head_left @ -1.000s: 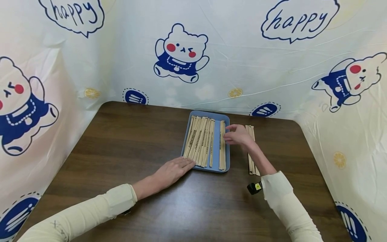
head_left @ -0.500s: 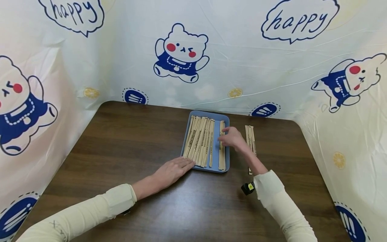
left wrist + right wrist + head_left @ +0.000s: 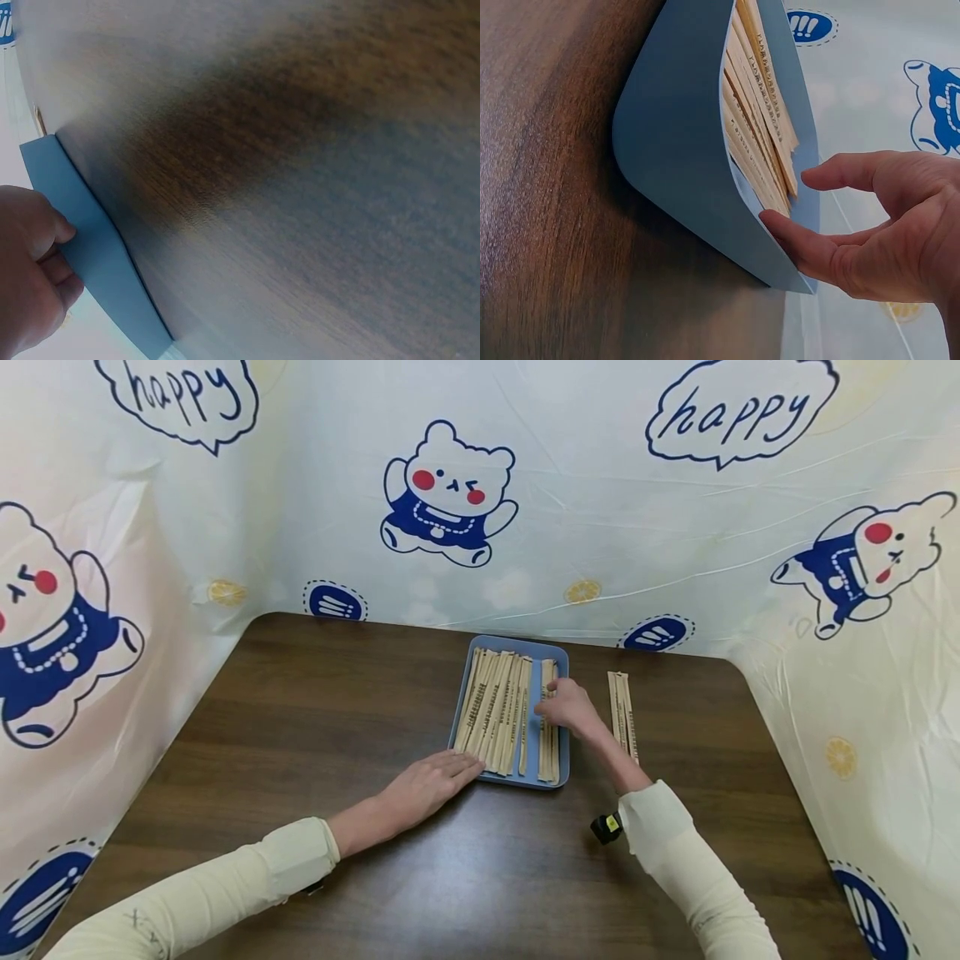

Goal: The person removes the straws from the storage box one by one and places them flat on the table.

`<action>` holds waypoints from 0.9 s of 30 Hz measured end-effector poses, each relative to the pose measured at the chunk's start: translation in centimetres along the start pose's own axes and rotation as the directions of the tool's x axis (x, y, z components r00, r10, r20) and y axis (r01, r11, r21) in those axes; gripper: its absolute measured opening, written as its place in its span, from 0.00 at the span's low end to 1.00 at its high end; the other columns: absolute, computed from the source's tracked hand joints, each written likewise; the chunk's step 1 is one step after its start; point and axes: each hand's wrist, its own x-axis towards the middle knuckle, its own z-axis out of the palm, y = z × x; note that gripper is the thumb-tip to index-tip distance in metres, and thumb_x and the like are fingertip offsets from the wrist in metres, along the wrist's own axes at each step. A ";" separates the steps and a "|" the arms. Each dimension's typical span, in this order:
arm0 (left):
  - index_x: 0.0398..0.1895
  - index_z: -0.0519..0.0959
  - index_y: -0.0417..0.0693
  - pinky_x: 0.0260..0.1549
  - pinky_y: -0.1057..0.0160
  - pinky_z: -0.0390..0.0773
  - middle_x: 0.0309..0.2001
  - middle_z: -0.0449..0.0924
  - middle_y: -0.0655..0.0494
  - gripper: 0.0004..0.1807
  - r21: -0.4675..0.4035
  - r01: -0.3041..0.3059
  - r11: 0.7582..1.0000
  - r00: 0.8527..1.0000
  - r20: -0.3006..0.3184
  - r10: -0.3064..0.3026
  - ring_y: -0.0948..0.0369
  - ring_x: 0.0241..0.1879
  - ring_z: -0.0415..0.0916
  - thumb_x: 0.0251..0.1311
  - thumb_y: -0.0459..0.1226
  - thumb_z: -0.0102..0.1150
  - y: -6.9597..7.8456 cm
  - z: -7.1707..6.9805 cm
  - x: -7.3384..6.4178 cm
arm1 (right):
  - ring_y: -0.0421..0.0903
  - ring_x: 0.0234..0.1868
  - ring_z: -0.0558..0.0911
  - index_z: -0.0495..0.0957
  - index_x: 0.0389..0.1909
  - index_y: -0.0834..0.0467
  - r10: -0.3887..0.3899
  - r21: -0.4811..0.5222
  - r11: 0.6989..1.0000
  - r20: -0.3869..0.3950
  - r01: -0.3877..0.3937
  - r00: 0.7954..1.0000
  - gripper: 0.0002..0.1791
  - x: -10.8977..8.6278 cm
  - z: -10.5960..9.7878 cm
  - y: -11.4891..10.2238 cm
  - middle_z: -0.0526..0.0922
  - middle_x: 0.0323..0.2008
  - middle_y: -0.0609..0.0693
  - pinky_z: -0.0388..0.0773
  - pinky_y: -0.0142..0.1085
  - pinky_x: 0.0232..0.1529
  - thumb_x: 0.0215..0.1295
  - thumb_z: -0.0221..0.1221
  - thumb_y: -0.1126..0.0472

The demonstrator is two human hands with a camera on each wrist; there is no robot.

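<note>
A shallow blue tray [image 3: 533,727] holds paper-wrapped chopsticks with dark print. A wide group of chopsticks [image 3: 495,710] fills its left side, and a narrow group [image 3: 549,756] lies along the right, with a strip of bare tray between. My left hand [image 3: 423,789] holds the tray's front left corner; in the left wrist view its thumb and curled fingers [image 3: 67,289] are against the blue wall. Over the right rim reaches my right hand [image 3: 572,706], at the narrow group. In the right wrist view its thumb and fingers [image 3: 840,171] stand apart, nothing visible gripped between them.
More wrapped chopsticks [image 3: 622,710] lie on the brown wooden table [image 3: 337,693] right of the tray, partly behind the right forearm. A printed cloth [image 3: 315,485] with cartoon bears hangs along the back and sides of the table.
My right hand has moved left over the tray's right rim, and the narrow group of chopsticks has shifted slightly left. My left hand stays at the tray's corner.
</note>
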 end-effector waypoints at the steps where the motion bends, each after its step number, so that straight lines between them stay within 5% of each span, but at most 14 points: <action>1: 0.63 0.76 0.35 0.63 0.55 0.71 0.59 0.78 0.44 0.25 0.000 0.002 1.000 1.000 0.002 -0.002 0.53 0.61 0.75 0.61 0.24 0.62 0.0 0.0 0.0 | 0.46 0.29 0.81 0.64 0.69 0.69 0.001 0.004 1.000 0.002 -0.001 1.000 0.33 0.0 0.1 0.0 0.81 0.43 0.61 0.81 0.42 0.38 0.62 0.59 0.66; 5: 0.63 0.76 0.35 0.63 0.55 0.71 0.60 0.78 0.44 0.25 -0.002 0.006 1.000 1.000 0.001 -0.006 0.52 0.61 0.75 0.61 0.24 0.62 0.0 0.0 0.0 | 0.46 0.30 0.83 0.70 0.61 0.70 -0.005 0.016 1.000 -0.008 0.006 1.000 0.26 0.3 0.4 -0.1 0.79 0.49 0.63 0.83 0.40 0.36 0.61 0.58 0.68; 8: 0.63 0.76 0.35 0.63 0.55 0.71 0.59 0.78 0.44 0.24 -0.001 0.003 1.000 1.000 -0.007 -0.003 0.53 0.61 0.75 0.61 0.24 0.62 0.0 -0.1 0.0 | 0.42 0.20 0.76 0.72 0.34 0.65 -0.018 -0.012 1.000 -0.023 0.018 1.000 0.04 0.7 0.8 0.0 0.78 0.31 0.56 0.74 0.33 0.23 0.58 0.57 0.70; 11: 0.63 0.76 0.35 0.63 0.55 0.72 0.59 0.78 0.44 0.24 0.001 -0.003 1.000 1.000 -0.013 0.003 0.53 0.61 0.75 0.61 0.25 0.62 0.0 -0.1 0.0 | 0.41 0.15 0.65 0.58 0.19 0.56 -0.035 -0.050 0.998 -0.029 0.034 0.999 0.16 1.0 1.2 0.1 0.66 0.15 0.48 0.59 0.32 0.17 0.55 0.55 0.71; 19: 0.63 0.75 0.35 0.63 0.54 0.71 0.59 0.78 0.43 0.25 -0.008 -0.004 1.000 1.000 -0.008 0.004 0.52 0.61 0.75 0.61 0.25 0.62 0.0 0.0 0.0 | 0.40 0.14 0.55 0.57 0.14 0.53 -0.077 -0.078 0.994 -0.052 0.073 0.996 0.19 1.5 1.6 0.2 0.57 0.12 0.44 0.52 0.33 0.16 0.53 0.55 0.72; 27: 0.64 0.75 0.35 0.63 0.54 0.71 0.59 0.78 0.44 0.24 -0.002 0.002 1.000 1.000 -0.001 -0.002 0.53 0.61 0.75 0.62 0.25 0.62 -0.1 0.2 0.0 | 0.39 0.12 0.62 0.54 0.14 0.52 -0.077 -0.105 0.992 -0.051 0.071 0.996 0.21 2.2 2.0 0.4 0.58 0.11 0.44 0.53 0.32 0.16 0.53 0.54 0.72</action>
